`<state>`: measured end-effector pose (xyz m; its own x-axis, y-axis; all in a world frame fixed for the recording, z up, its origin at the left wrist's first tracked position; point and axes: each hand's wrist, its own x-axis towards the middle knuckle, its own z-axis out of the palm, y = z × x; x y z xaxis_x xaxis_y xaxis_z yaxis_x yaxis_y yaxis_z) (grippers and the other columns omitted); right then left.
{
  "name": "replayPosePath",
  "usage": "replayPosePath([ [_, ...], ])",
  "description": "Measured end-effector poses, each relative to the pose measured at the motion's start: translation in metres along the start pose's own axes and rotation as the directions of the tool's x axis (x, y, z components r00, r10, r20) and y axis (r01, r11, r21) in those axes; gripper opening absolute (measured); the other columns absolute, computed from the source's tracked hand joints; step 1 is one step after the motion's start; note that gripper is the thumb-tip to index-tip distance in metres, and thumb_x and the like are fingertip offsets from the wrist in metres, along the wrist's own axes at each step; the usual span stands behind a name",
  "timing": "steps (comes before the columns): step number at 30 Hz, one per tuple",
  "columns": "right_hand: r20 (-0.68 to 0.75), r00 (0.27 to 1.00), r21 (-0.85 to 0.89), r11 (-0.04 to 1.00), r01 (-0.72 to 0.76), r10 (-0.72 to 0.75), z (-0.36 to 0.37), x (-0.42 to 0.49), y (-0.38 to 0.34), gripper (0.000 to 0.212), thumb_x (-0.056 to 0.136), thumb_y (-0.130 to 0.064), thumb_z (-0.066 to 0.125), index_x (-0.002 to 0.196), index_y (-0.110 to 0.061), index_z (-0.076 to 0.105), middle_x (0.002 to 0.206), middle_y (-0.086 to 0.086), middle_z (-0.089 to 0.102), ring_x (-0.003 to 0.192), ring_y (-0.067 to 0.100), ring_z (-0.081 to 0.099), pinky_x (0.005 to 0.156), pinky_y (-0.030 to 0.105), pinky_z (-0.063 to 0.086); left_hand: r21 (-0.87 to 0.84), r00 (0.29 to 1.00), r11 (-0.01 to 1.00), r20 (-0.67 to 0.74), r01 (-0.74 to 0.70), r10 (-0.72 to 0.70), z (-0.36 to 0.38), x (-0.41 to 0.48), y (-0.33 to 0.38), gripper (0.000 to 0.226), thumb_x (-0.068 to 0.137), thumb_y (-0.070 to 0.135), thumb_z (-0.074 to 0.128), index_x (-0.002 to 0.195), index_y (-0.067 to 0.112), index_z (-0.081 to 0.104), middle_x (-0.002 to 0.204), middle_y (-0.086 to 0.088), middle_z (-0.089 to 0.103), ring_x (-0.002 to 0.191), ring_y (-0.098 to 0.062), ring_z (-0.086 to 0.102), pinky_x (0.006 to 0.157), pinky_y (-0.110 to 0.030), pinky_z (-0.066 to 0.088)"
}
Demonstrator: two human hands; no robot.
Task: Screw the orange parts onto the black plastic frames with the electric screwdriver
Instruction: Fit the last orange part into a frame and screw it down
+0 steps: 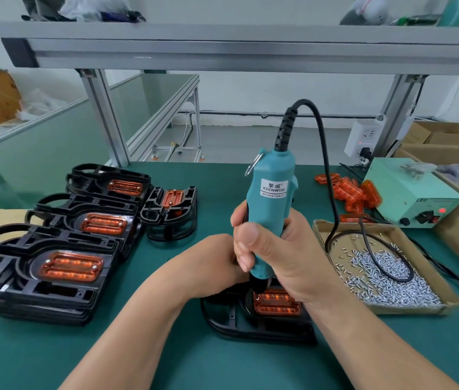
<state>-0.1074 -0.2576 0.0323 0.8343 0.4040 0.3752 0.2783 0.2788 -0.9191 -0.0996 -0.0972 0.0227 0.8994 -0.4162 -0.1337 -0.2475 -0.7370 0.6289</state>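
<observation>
Screw-driving at the near edge of the green worktop [166, 358]. The electric screwdriver [272, 204] stood nearly upright, its bit over the left end of the orange part [277, 304] seated in the black plastic frame [250, 325]. A tilted bit would likely slip off the screw head and scar the orange part; a shifting frame would misalign the hole. The right hand [276, 249] was closed fully around the screwdriver barrel. The left hand [211, 263] was curled beside the bit, apparently steadying it; its fingertips were hidden. Finished frames [53, 266] were stacked left; a cardboard tray of screws [391, 274] lay right.
</observation>
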Motion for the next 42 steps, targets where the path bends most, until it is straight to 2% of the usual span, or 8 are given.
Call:
replayPosePath([
  [5, -0.069, 0.996, 0.024, 0.998, 0.053, -0.051, -0.001, -0.002, -0.002, 0.058, 0.084, -0.068, 0.077, 0.107, -0.016, 0.066, 0.068, 0.014, 0.056, 0.057, 0.029, 0.051, 0.061, 0.042, 0.045, 0.021, 0.999, 0.999, -0.019, 0.035, -0.035, 0.002, 0.002, -0.004, 0.027, 0.087, 0.034, 0.061, 0.08, 0.011, 0.05, 0.07, -0.007, 0.051, 0.062, -0.015, 0.042, 0.059, -0.034, 0.04],
  [9, -0.039, 0.997, -0.01, 0.998, 0.064, -0.065, 0.001, -0.005, -0.004, 0.06, 0.088, -0.067, 0.074, 0.108, -0.012, 0.064, 0.068, 0.02, 0.056, 0.059, 0.03, 0.053, 0.063, 0.042, 0.046, 0.028, 0.999, 0.999, -0.015, 0.035, -0.035, 0.003, 0.003, -0.005, 0.023, 0.088, 0.036, 0.056, 0.086, 0.014, 0.055, 0.084, -0.013, 0.063, 0.066, -0.015, 0.047, 0.062, -0.039, 0.046],
  [20, -0.036, 0.997, -0.068, 0.995, 0.072, -0.074, 0.004, -0.005, -0.011, 0.058, 0.088, -0.067, 0.074, 0.106, -0.013, 0.064, 0.068, 0.017, 0.059, 0.058, 0.031, 0.054, 0.063, 0.041, 0.047, 0.008, 1.0, 1.0, -0.018, 0.005, -0.005, 0.002, 0.002, -0.003, 0.019, 0.086, 0.034, 0.057, 0.085, 0.016, 0.055, 0.084, -0.011, 0.063, 0.07, -0.021, 0.054, 0.067, -0.043, 0.053],
  [23, -0.056, 0.986, -0.006, 0.987, 0.159, -0.159, 0.005, 0.0, -0.023, 0.049, 0.09, -0.062, 0.074, 0.107, -0.017, 0.065, 0.068, 0.017, 0.057, 0.058, 0.03, 0.053, 0.061, 0.042, 0.046, 0.015, 1.0, 1.0, -0.028, -0.004, 0.005, 0.002, 0.003, -0.005, 0.02, 0.088, 0.031, 0.065, 0.077, 0.017, 0.056, 0.072, -0.004, 0.061, 0.062, -0.011, 0.049, 0.06, -0.031, 0.045],
  [26, -0.137, 0.976, 0.076, 0.98, 0.183, -0.171, -0.005, 0.004, -0.035, 0.053, 0.089, -0.062, 0.077, 0.109, -0.015, 0.064, 0.073, 0.012, 0.055, 0.056, 0.026, 0.052, 0.057, 0.037, 0.046, 0.009, 0.999, 0.999, 0.002, -0.04, 0.04, 0.002, 0.004, -0.006, 0.021, 0.092, 0.028, 0.071, 0.073, 0.036, 0.066, 0.069, 0.018, 0.064, 0.063, 0.002, 0.056, 0.058, -0.015, 0.041],
  [30, -0.285, 0.954, 0.075, 0.991, 0.114, -0.088, -0.03, 0.001, -0.04, 0.06, 0.08, -0.069, 0.081, 0.102, -0.015, 0.063, 0.072, 0.009, 0.053, 0.051, 0.022, 0.049, 0.05, 0.031, 0.046, 0.005, 0.998, 0.998, 0.007, -0.056, 0.056, 0.0, 0.003, -0.007, 0.012, 0.096, 0.031, 0.07, 0.104, 0.034, 0.077, 0.093, 0.014, 0.074, 0.084, 0.001, 0.067, 0.077, -0.02, 0.054],
  [37, -0.405, 0.905, 0.061, 0.992, -0.114, 0.129, -0.089, -0.013, -0.041, 0.064, 0.08, -0.07, 0.082, 0.106, -0.016, 0.061, 0.076, 0.011, 0.059, 0.055, 0.023, 0.055, 0.047, 0.03, 0.046, 0.025, 0.998, 0.998, 0.012, -0.061, 0.06, 0.002, 0.002, -0.009, 0.011, 0.097, 0.034, 0.066, 0.102, 0.038, 0.075, 0.093, 0.021, 0.072, 0.084, 0.006, 0.064, 0.073, -0.013, 0.049],
  [42, -0.469, 0.845, 0.0, 0.957, -0.291, 0.257, -0.127, -0.022, -0.04, 0.028, 0.097, -0.041, 0.07, 0.113, -0.019, 0.064, 0.089, 0.014, 0.067, 0.059, 0.028, 0.063, 0.046, 0.032, 0.051, 0.014, 0.998, 0.998, 0.019, -0.067, 0.067, 0.002, 0.002, -0.01, 0.011, 0.095, 0.037, 0.065, 0.1, 0.039, 0.075, 0.091, 0.026, 0.071, 0.083, 0.006, 0.065, 0.07, -0.011, 0.048],
])
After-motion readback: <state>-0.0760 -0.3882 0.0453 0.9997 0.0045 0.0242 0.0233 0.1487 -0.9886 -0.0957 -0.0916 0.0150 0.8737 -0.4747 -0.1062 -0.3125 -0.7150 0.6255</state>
